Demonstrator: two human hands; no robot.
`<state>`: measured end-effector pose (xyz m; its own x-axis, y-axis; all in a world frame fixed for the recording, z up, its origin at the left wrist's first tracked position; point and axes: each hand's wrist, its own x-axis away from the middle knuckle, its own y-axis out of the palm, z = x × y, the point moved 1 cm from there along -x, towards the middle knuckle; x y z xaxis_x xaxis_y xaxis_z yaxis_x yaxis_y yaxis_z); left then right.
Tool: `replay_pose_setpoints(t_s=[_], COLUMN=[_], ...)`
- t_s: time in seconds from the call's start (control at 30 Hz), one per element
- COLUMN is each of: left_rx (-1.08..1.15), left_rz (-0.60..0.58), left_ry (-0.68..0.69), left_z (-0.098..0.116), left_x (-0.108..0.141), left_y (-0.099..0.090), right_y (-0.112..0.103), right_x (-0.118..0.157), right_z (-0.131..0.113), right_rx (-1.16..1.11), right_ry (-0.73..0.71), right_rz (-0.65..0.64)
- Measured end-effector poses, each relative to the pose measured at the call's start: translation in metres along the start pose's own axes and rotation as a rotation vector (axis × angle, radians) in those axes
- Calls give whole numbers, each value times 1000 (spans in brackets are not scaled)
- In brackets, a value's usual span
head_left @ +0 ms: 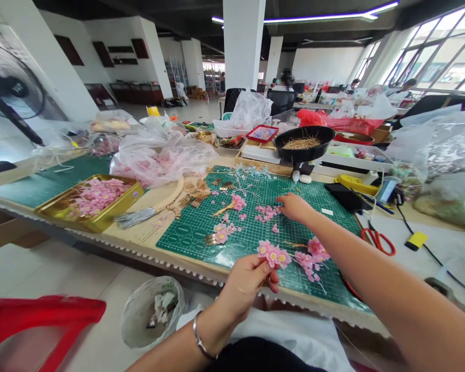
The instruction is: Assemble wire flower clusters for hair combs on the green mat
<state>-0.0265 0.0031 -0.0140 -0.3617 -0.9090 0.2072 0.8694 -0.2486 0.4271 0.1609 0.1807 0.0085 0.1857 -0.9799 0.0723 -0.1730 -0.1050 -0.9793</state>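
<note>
My left hand (251, 281), a bracelet at its wrist, is closed around the stems of a pink flower cluster (273, 254) at the mat's front edge. Over the green cutting mat (201, 227), my right hand (293, 206) reaches to a small pile of pink flowers (267, 213); its fingertips are at the pile's right side, and whether they pinch anything is too small to tell. A pink flower bunch (238, 202) and a flowered gold comb (220, 235) lie left of the pile. More pink flower sprigs (308, 258) lie under my right forearm.
A gold tray (96, 222) of pink flowers stands at the left, beside a wire bundle (135, 217). Behind the mat is a black bowl (304, 150). Red scissors (377, 241) lie at the right. A lined bin (151, 310) stands below the table. People sit farther back.
</note>
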Motion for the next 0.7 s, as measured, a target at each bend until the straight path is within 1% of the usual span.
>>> replay_pose_setpoints(t_s=[0.1,0.17,0.27,0.37,0.43,0.47,0.5,0.53,0.57,0.6,0.63,0.7], left_rx=[41,81,149,203,226,236,247,258,268,273,278,284], left_rz=[33,64,116,167,195,205,207,202,193,182,172,150], left_ry=[0,-1,-11,-1,22,43,68,93,117,137,150,151], left_z=[-1,1,6,14,22,26,29,32,34,36,36,36], left_x=[0,-1,-3,-8,-14,-17,-20,-23,-25,-27,-28,-26], left_y=[-7,-11,-14,-14,-13,-12,-10,-7,-4,0,5,14], right_y=[7,2,-16,-39,-50,-52,-51,-48,-44,-38,-32,-19], right_x=[-5,-5,2,23,49,65,81,98,113,127,138,154], right_z=[0,3,13,15,6,-3,-13,-25,-37,-48,-57,-71], right_rx=[22,5,-69,-217,-399,-531,-927,-1246,-1466,-1613,-1724,-1855], right_ry=[-31,-12,85,164,143,114,82,92,128,162,194,244], right_rz=[-19,-4,50,99,90,48,-46,-183,-294,-351,-357,-300])
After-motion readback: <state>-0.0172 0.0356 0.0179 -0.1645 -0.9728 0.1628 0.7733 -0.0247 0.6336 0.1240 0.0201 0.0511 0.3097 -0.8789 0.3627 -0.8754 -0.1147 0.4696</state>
